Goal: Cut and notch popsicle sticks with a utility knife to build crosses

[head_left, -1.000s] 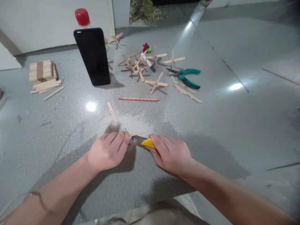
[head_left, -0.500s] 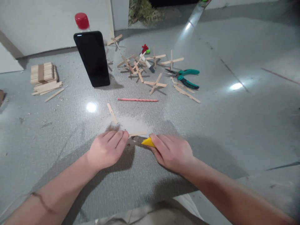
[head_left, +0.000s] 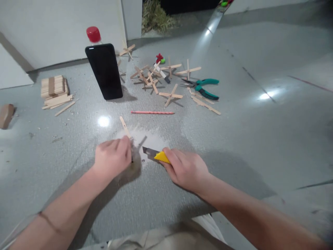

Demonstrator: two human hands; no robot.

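Note:
My right hand (head_left: 186,170) grips a yellow utility knife (head_left: 156,155) with its blade pointing left, low over the grey floor. My left hand (head_left: 112,158) is blurred by motion just left of the blade; its fingers look curled, and a smeared wooden stick (head_left: 139,144) rises from its fingertips. Another wooden stick (head_left: 125,127) lies on the floor just beyond the left hand, at the edge of a pale dusty patch (head_left: 153,140).
A pink pencil (head_left: 152,112) lies farther out. Behind it are several crossed-stick pieces (head_left: 170,94), green-handled pliers (head_left: 204,86), a marker (head_left: 161,72), a propped black phone (head_left: 105,71), a red-capped bottle (head_left: 93,34), a stick stack (head_left: 53,86) and a brown block (head_left: 6,115).
My left hand has swung left and away from the knife, lifting the stick it was pinning to the floor. The right hand and knife have hardly moved. The view tilted down slightly.

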